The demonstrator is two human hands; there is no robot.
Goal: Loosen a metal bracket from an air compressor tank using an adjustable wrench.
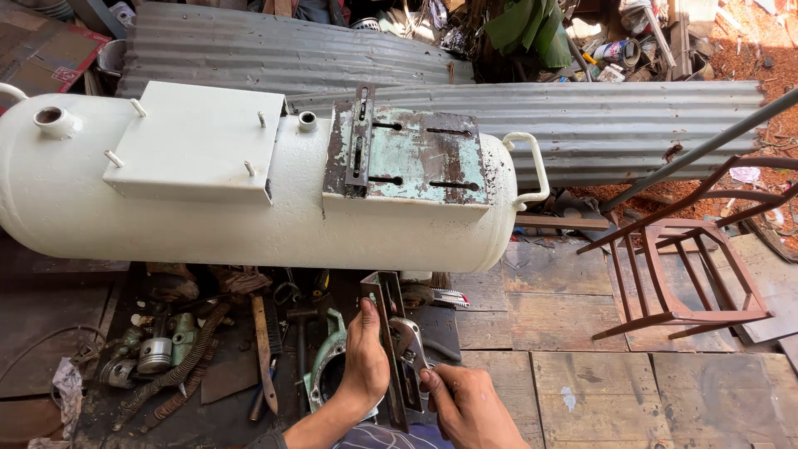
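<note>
My left hand (364, 357) grips a rusty slotted metal rail (387, 333) that stands on end below the tank. My right hand (465, 403) holds an adjustable wrench (411, 342), its jaws set against the rail beside my left thumb. Above lies a large white cylindrical tank (249, 216) on its side. It carries a white flat plate (195, 141) with studs and a worn, rusty greenish plate (407, 158). A second slotted rail (358, 137) rests on the greenish plate's left edge.
Pistons, a hose, a file and other tools (191, 349) lie on the dark floor at lower left. A rust-brown metal chair frame (682, 266) lies on wooden boards at right. Corrugated metal sheets (615, 125) lie behind the tank, with scrap beyond.
</note>
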